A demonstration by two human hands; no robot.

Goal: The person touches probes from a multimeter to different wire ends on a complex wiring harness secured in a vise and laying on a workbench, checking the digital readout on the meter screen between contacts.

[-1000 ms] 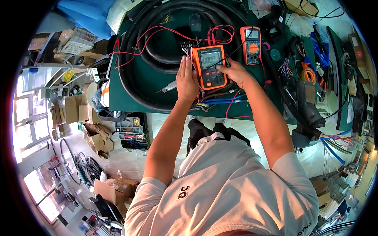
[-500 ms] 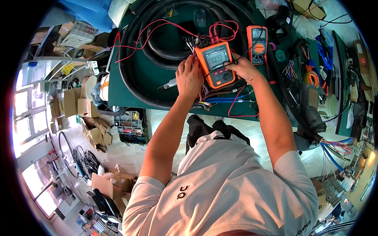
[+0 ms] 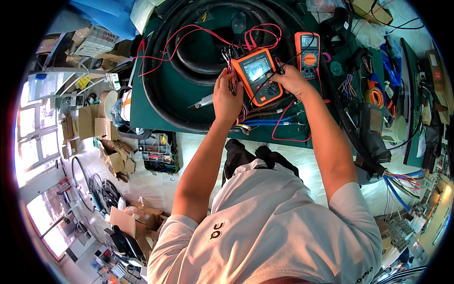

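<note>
An orange insulation tester [image 3: 268, 94] with a lit, glare-washed screen lies tilted on the green bench, between my two hands. My left hand [image 3: 227, 100] is closed round a bundle of thin wires [image 3: 232, 84] along the tester's left side; their bare-looking ends stick up past the fingers. At the tester's right edge my right hand [image 3: 294, 81] is closed on a black test lead [image 3: 280, 69], whose cable crosses the tester's front. Red leads [image 3: 252, 40] run from the tester's top. A second orange multimeter [image 3: 309, 58] sits just right of my right hand.
Thick black cable [image 3: 153, 90] coils over the bench [image 3: 138, 111]. Blue-sleeved wires [image 3: 272, 122] lie at the near edge, a grey-handled tool [image 3: 204, 101] left of my left hand. Orange tape [image 3: 374, 96] and more tools crowd the right. An organizer box [image 3: 160, 152] stands below.
The tester has shifted slightly left and tilted, and glare now covers its screen. My right thumb has drawn back from its buttons. My left hand has turned, showing more of the wire bundle.
</note>
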